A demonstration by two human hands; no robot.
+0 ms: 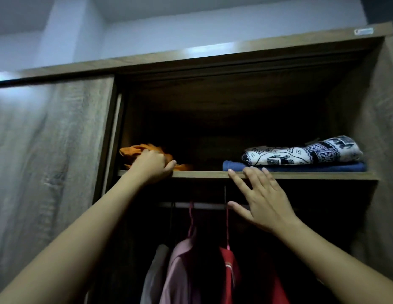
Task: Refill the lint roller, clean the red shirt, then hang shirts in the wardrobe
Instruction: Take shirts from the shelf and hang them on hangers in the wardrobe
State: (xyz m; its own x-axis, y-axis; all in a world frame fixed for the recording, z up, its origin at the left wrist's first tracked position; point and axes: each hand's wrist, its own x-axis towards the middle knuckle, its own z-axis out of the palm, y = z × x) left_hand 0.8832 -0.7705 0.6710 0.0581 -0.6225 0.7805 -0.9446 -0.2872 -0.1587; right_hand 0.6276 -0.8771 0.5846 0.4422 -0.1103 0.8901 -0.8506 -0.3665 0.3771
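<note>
I look up into an open wooden wardrobe point(366, 102). My left hand point(152, 166) reaches onto the upper shelf point(202, 174) and grips a crumpled orange cloth point(134, 151) at the shelf's left end. My right hand point(263, 200) is raised below the shelf edge with fingers spread and straight, the fingertips at the shelf's front edge. Below, a red shirt point(231, 270) and a pink shirt point(182, 270) hang on pink hangers point(191, 218) from the rail point(202, 205). A grey garment point(155, 273) hangs to their left.
On the shelf's right side lies a folded black-and-white patterned cloth point(300, 153) on top of a folded blue cloth point(300, 167). The sliding door point(53, 139) covers the wardrobe's left half. The hanging space to the right of the red shirt is dark.
</note>
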